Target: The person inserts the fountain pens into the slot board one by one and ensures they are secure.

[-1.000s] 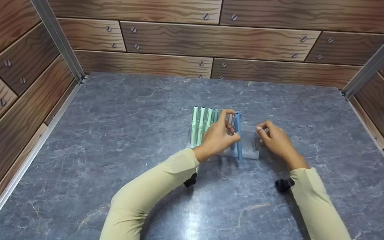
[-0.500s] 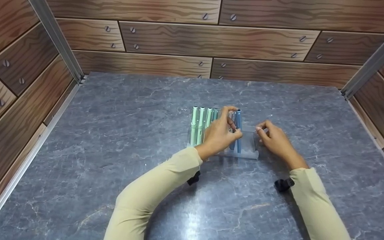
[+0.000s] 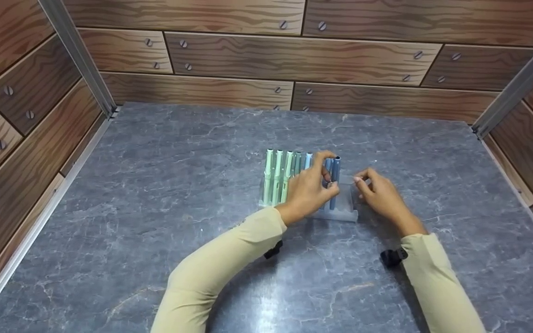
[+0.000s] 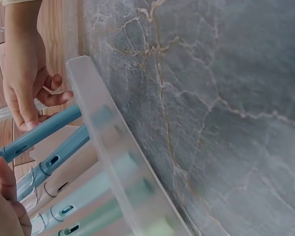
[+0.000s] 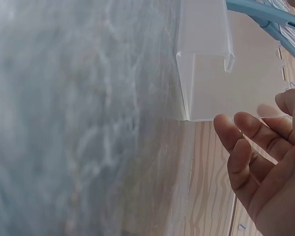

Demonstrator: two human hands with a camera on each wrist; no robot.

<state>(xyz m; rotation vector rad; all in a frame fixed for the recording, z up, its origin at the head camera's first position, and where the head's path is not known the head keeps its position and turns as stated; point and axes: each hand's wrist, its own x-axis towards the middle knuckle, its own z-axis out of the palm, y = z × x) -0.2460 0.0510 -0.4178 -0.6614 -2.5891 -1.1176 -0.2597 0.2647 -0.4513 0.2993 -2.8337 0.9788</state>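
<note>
A clear pen stand (image 3: 346,215) holds a slanted row of pens, with green pens (image 3: 276,180) at the left and blue ones farther right. My left hand (image 3: 310,187) reaches across the row and holds the rightmost blue pen (image 3: 337,165) between thumb and fingers. In the left wrist view, the lower end of that blue pen (image 4: 44,132) is right at the stand's front lip (image 4: 101,118). With thumb and fingertip on either side, my right hand (image 3: 382,192) pinches the stand's right edge. Its other fingers (image 5: 260,132) curl loosely.
The stand rests on a grey marbled tabletop (image 3: 155,185). Wood-patterned panels (image 3: 229,55) close off the back and both sides, with metal posts (image 3: 81,60) at the corners. In the right wrist view, the stand's back plate (image 5: 236,93) is bare near its end.
My left hand has shifted slightly right with the blue pen. The pen's lower end, earlier hanging in front of the ledge, now lies in the row. My right hand stays at the stand's edge.
</note>
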